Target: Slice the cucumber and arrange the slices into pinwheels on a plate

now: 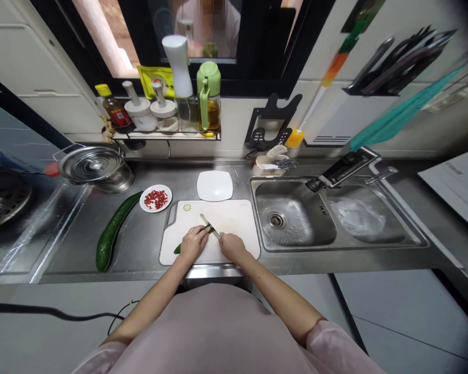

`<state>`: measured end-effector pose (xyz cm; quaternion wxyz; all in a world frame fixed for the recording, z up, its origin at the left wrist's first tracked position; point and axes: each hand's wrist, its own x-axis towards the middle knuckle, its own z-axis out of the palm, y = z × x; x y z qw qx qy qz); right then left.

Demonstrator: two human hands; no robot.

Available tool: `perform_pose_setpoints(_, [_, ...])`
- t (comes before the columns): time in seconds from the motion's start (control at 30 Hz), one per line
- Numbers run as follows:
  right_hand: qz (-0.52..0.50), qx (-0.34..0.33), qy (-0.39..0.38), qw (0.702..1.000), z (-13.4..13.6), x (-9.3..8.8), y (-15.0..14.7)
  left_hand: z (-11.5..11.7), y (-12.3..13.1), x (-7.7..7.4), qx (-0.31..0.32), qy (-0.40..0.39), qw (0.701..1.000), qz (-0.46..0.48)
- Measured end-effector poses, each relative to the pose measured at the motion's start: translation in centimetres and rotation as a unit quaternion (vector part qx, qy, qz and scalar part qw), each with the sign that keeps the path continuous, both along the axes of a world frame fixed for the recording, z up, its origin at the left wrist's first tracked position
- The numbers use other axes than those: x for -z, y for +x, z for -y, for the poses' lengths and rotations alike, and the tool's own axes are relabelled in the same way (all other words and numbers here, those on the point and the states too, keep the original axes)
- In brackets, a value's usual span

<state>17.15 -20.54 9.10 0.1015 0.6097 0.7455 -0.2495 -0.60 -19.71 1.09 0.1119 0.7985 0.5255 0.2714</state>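
Observation:
On a white cutting board (234,213), my left hand (194,242) is closed over a green cucumber (177,249), pressing it down; much of it is hidden under my fingers. My right hand (233,248) grips a knife (209,223) by its handle, the blade pointing away from me and lying across the cucumber's far end. A pale round cucumber slice (187,207) rests near the board's upper left. Behind the board is a white square plate (214,185). To the left are a small plate (152,209) of chopped red bits and a long, whole cucumber (115,231).
A double sink (296,213) with a faucet (343,169) adjoins the board on the right; a plastic bag (359,218) lies in its far basin. A lidded steel pot (97,169) stands at the back left. Above, a wall shelf (171,136) holds bottles and jars.

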Motion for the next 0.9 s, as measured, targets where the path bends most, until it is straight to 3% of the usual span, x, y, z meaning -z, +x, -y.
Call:
perform_pose_setpoints(0.57, [-0.004,0.007,0.017,1.000,-0.4,1.3,-1.1,0.0,0.1,-0.4,0.000,0.008,1.000,-0.013])
perform_pose_setpoints(0.9, [-0.002,0.012,-0.003,1.000,-1.0,1.0,-1.3,0.1,0.2,-0.5,-0.006,0.005,1.000,-0.017])
